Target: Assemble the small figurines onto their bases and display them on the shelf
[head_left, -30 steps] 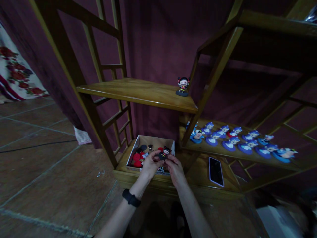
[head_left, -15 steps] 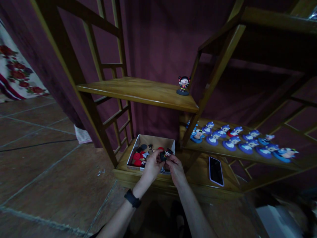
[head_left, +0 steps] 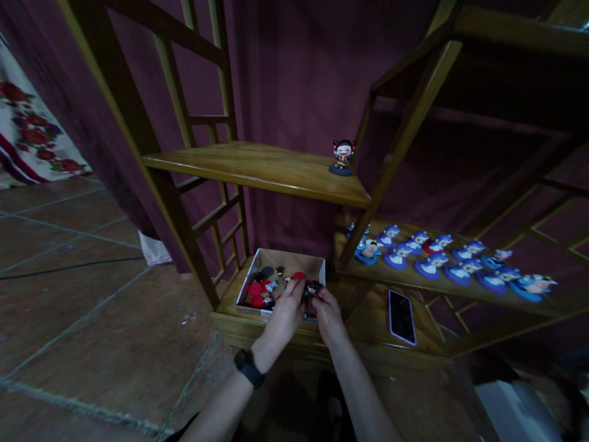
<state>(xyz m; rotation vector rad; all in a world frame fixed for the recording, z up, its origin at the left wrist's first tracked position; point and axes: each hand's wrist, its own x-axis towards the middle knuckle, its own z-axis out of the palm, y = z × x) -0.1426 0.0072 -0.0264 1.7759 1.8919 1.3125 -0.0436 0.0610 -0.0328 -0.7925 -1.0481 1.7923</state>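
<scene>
A small black-haired figurine (head_left: 313, 287) with touches of red is between my hands, over the right part of an open cardboard box (head_left: 317, 263). My right hand (head_left: 327, 312) grips it from the right with thumb and fingers. On its other side my left hand (head_left: 286, 310) has its fingers closed against its lower part, which they largely hide. Inside the box lie red round bases (head_left: 256, 288), a dark round base (head_left: 267, 271) and several small figurine parts. A similar figurine (head_left: 343, 156) stands upright on the shelf above, on a dark base.
The wooden shelf (head_left: 248, 162) juts out above the box. To the right, several blue-and-white figurines (head_left: 431, 264) stand in rows on another shelf. A phone (head_left: 402, 316) lies on the lower board. A slanted wooden post (head_left: 396, 147) separates the two sides.
The figurine has turned more upright between my hands. My left hand's fingers have shifted forward over its lower part. The view has moved slightly.
</scene>
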